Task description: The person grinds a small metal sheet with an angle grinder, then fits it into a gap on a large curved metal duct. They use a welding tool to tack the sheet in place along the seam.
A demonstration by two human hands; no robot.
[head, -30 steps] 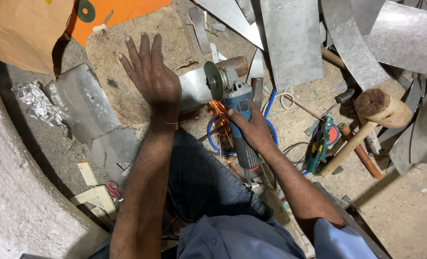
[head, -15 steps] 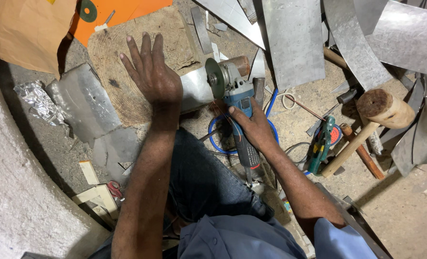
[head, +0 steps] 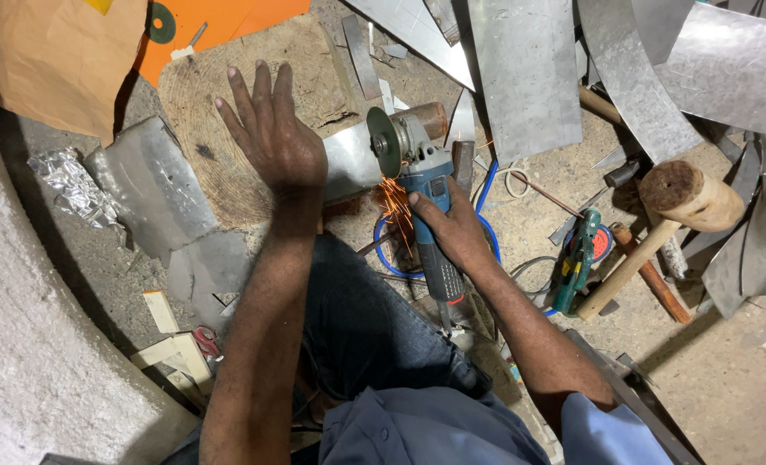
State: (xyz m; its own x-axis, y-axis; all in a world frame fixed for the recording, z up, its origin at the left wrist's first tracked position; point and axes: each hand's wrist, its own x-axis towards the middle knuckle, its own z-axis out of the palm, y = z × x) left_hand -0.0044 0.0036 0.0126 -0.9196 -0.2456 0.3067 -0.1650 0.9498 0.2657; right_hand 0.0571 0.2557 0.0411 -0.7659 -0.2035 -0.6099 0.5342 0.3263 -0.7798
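Caught mid-cut on the round wooden block: left hand spread flat, pinning a small grey sheet-metal piece; right hand wrapped around the blue angle grinder (sparks flying). Next, likely: steady pressure, fingers clear.

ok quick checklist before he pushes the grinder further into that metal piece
1. Right hand wrapped round the body of the blue angle grinder: ok.
2. Left hand pressing the small metal sheet flat on the round wood block, fingers spread away from the disc: ok, though the palm sits close.
3. Sparks fly down toward the knee and the blue cable: not ok.
4. Gloves: none on either hand, not ok.
5. Eye protection: cannot tell, out of view.
6. Wooden mallet and loose sheet offcuts lie apart from the cut: ok.
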